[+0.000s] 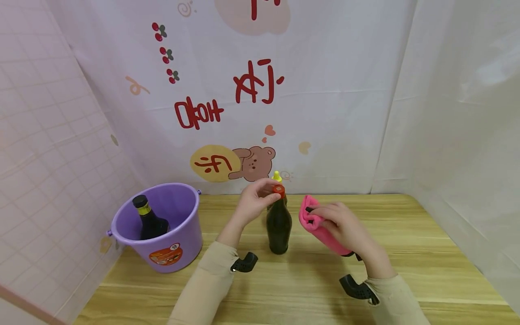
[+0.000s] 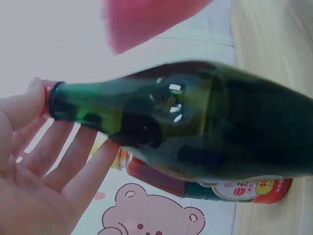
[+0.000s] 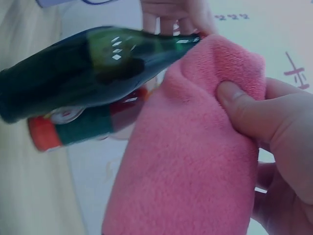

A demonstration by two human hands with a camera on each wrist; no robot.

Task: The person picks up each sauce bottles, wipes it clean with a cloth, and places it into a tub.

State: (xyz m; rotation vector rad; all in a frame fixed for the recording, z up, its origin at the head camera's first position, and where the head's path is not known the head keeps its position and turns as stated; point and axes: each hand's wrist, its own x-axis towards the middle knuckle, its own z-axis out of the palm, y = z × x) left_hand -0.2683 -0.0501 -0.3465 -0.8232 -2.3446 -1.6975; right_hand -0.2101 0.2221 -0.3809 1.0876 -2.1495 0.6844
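Observation:
A dark green glass bottle [image 1: 279,228] stands upright on the table. My left hand [image 1: 255,201] pinches its red cap [image 1: 279,190] between thumb and fingers; in the left wrist view the other fingers spread behind the bottle's neck [image 2: 88,103]. My right hand [image 1: 343,225] grips a folded pink cloth [image 1: 325,235] to the right of the bottle. In the right wrist view my thumb presses into the fuzzy cloth [image 3: 186,147], whose upper edge overlaps the bottle's cap end. Behind the green bottle is a labelled sauce bottle [image 2: 244,191] with a yellow pointed top [image 1: 276,177], mostly hidden in the head view.
A purple bucket [image 1: 192,234] stands at the table's left, with a dark bottle [image 1: 152,225] with a black cap leaning inside it. White printed cloth [image 1: 333,113] hangs behind the wooden table [image 1: 292,298] and along its sides.

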